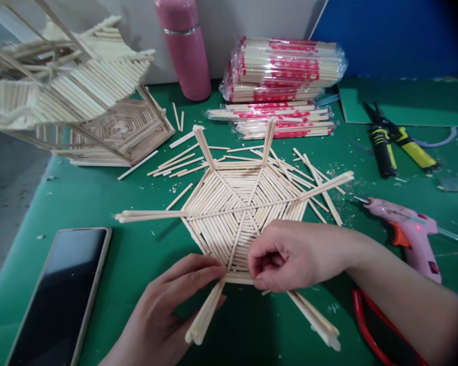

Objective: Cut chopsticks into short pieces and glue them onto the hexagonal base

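A hexagonal base of wooden sticks (213,231) lies on the green table, filled with rows of sticks that run round between crossing spokes. Bundled-stick posts, such as the near left one (206,315), rise outward from its corners. My left hand (171,300) is closed on the base's near left corner, fingertips on the edge and thumb partly hidden behind the post. Along the same near edge, my right hand (286,256) is curled with thumb and fingers together. Its fingertips touch the edge sticks; whatever they pinch is hidden.
Loose sticks (179,165) lie scattered behind the base. A stick-built pavilion (95,96), pink bottle (187,56) and wrapped chopsticks (286,66) stand farther back. A phone (57,300) lies left; pliers (389,137), a pink glue gun (408,218) and a red-handled tool (362,320) lie right.
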`<act>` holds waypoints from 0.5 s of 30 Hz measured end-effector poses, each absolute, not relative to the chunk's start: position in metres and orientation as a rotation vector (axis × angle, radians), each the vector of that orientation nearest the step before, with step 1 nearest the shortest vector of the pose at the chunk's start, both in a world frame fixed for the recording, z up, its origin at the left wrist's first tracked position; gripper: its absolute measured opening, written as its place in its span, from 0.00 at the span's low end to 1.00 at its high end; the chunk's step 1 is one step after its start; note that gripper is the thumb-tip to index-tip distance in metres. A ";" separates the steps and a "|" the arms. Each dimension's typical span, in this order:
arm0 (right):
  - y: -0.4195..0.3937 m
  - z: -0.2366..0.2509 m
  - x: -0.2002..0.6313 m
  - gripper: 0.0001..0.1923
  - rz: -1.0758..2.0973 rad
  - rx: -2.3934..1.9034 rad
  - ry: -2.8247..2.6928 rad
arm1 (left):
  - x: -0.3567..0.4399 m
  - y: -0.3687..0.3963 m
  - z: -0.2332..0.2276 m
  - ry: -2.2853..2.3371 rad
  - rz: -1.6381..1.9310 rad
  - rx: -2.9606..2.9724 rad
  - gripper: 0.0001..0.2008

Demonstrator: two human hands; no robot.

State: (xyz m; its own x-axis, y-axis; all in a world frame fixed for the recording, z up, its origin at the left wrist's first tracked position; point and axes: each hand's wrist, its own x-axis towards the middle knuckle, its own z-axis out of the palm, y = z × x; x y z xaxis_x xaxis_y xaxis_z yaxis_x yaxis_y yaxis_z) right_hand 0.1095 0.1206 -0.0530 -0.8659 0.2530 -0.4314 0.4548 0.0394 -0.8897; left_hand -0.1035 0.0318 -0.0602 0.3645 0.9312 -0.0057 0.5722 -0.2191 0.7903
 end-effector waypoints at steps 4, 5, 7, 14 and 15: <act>0.122 -0.054 0.110 0.05 -1.946 0.715 2.142 | -0.107 0.030 -0.062 1.269 0.606 1.871 0.14; 0.122 -0.054 0.110 0.05 -1.946 0.714 2.145 | -0.107 0.030 -0.063 1.265 0.607 1.869 0.14; 0.122 -0.054 0.109 0.05 -1.950 0.710 2.143 | -0.108 0.030 -0.063 1.258 0.613 1.869 0.14; 0.122 -0.054 0.109 0.04 -1.938 0.710 2.142 | -0.099 0.033 -0.061 1.239 0.711 1.869 0.12; 0.122 -0.054 0.109 0.04 -1.938 0.711 2.142 | -0.097 0.034 -0.061 1.227 0.728 1.864 0.11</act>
State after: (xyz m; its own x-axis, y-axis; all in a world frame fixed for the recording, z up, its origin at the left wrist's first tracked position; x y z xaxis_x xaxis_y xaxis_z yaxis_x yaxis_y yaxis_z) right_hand 0.1089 0.1219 -0.0538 -0.8725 0.2336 -0.4292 0.4504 0.0436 -0.8918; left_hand -0.0975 0.0343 -0.0610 0.3714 0.9273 0.0459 0.4848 -0.2359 0.8422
